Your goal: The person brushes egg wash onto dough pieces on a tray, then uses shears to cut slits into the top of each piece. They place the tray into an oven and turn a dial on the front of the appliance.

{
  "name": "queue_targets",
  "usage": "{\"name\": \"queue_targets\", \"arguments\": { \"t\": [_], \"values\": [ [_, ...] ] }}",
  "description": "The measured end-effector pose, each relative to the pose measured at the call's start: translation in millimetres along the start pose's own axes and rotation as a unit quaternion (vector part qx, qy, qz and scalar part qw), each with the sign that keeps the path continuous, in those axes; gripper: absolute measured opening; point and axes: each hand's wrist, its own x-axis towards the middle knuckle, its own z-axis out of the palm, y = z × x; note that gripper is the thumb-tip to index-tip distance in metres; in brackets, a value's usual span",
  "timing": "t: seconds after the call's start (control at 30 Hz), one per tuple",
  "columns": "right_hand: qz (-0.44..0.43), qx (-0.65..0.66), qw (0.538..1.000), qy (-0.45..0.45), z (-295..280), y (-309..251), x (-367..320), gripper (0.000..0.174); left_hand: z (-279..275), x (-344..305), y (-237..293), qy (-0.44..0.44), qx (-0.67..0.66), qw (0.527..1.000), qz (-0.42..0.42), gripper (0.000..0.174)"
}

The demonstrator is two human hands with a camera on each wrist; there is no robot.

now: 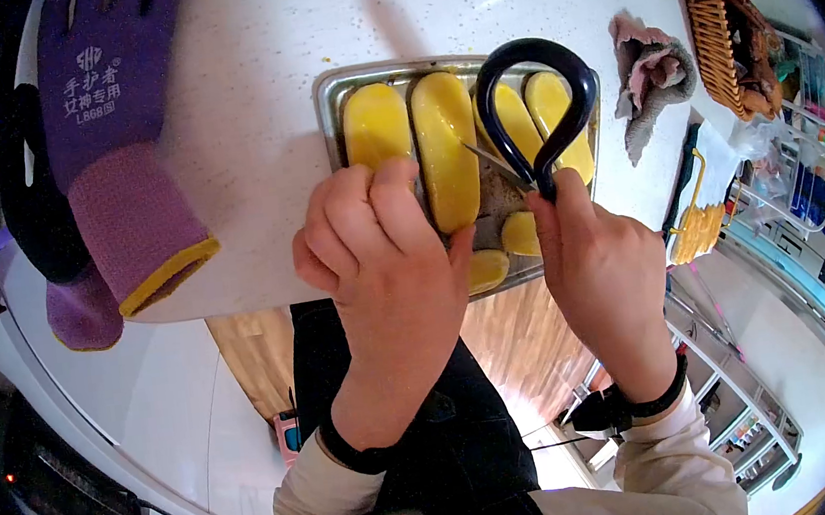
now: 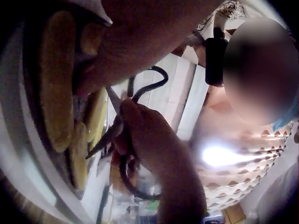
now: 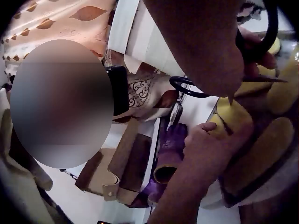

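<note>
My right hand (image 1: 606,277) holds scissors (image 1: 531,48) with black loop handles; their blades stand apart in the left wrist view. One blade tip reaches the right edge of a long yellow slab (image 1: 445,143) in a shallow metal tray (image 1: 383,68). With curled fingers, my left hand (image 1: 380,231) grips at the lower end of this slab, its thumb against it. Its fingertips also overlap the leftmost slab (image 1: 376,121), hiding that one's lower end. More slabs lie behind the scissors, and short yellow pieces (image 1: 522,233) lie near the tray's front edge.
Purple work gloves (image 1: 118,87) lie at the table's left side. A crumpled grey-pink cloth (image 1: 650,82) sits right of the tray, with a wicker basket (image 1: 713,25) beyond it. An open cardboard box (image 3: 126,158) shows in the right wrist view.
</note>
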Motion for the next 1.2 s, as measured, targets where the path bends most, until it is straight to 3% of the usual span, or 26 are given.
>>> {"name": "queue_targets", "arguments": {
  "t": [0.1, 0.57, 0.63, 1.2],
  "values": [
    [-0.016, 0.001, 0.999, 0.037, 3.7, 1.3, -0.1, 0.022, 2.4, -0.3, -0.3, 0.008, 0.003, 1.0, 0.001, 0.067],
    [0.029, 0.017, 0.998, 0.045, -3.7, 3.3, -1.4, 0.021, 0.4, -1.4, -0.5, -0.004, 0.0, 1.0, 0.002, 0.068],
    [-0.008, 0.02, 0.999, 0.05, -0.7, 1.8, 3.1, 0.022, 1.5, -0.8, 0.2, 0.0, -0.003, 1.0, 0.006, 0.068],
    [-0.004, 0.024, 0.999, 0.048, 1.0, -5.8, 12.0, 0.022, 0.3, 0.1, -1.3, 0.0, 0.0, 1.0, 0.003, 0.069]
  ]
}}
